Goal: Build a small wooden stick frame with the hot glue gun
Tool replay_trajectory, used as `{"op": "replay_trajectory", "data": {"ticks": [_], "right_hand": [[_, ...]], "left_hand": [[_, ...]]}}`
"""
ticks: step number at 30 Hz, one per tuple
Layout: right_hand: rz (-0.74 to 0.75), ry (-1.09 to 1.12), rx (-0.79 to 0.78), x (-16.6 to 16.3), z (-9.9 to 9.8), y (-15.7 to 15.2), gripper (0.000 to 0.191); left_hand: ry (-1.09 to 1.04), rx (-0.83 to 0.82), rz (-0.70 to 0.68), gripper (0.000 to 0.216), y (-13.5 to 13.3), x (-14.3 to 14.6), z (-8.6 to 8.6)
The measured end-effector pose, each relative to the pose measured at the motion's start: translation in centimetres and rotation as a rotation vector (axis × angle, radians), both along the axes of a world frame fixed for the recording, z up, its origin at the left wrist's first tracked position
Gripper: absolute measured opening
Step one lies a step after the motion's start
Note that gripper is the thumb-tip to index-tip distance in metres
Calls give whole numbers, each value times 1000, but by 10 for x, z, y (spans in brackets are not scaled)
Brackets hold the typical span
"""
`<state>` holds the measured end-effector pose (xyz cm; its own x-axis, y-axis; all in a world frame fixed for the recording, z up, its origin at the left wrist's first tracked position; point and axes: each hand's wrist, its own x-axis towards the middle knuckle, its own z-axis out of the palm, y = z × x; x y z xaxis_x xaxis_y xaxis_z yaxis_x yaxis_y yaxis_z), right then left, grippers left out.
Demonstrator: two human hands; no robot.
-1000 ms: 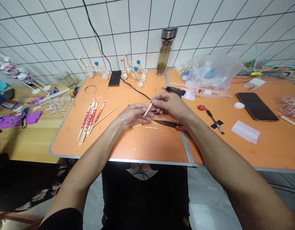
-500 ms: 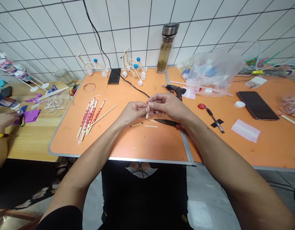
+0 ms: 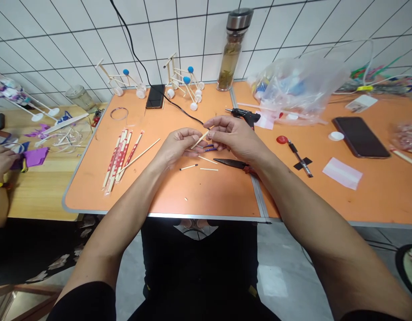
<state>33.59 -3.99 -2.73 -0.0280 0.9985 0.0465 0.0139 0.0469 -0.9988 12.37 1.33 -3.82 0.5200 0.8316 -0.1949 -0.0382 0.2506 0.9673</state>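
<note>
Between my two hands is a short piece of wooden stick (image 3: 200, 139), tilted up to the right. My left hand (image 3: 179, 145) pinches its lower end, and my right hand (image 3: 231, 136) pinches its upper end. Several cut stick pieces lie on the orange table below, among them one dark-tipped piece (image 3: 188, 167) and a plain piece (image 3: 209, 169). Dark-bladed scissors (image 3: 230, 163) rest beside my right wrist, their handles partly hidden by it. A blue-handled item (image 3: 210, 148) shows just behind my fingers; its kind is unclear.
Wrapped chopsticks (image 3: 121, 160) lie at left. Stick models with blue balls (image 3: 187, 80), a phone (image 3: 155, 96) and a tea bottle (image 3: 231, 51) stand behind. A glue gun (image 3: 244, 117), pen (image 3: 299, 158) and plastic bag (image 3: 293, 89) are at right. A co-worker's hand (image 3: 3, 160) is far left.
The stick piece between my hands has turned from nearly upright to a slant. The view has shifted slightly, and the blue-handled item behind my fingers shows more.
</note>
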Motion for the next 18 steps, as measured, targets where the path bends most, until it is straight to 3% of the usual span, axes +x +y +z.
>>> {"op": "replay_trajectory", "data": {"ticks": [3, 10, 18], "right_hand": [[-14, 53, -29, 0, -5, 3, 36], [-55, 124, -76, 0, -12, 8, 38], [-11, 164, -130, 2, -5, 6, 38]], "left_hand": [[-21, -18, -82, 30, -3, 1, -3], [-4, 145, -106, 41, -2, 2, -7], [28, 37, -122, 29, -1, -1, -1]]}}
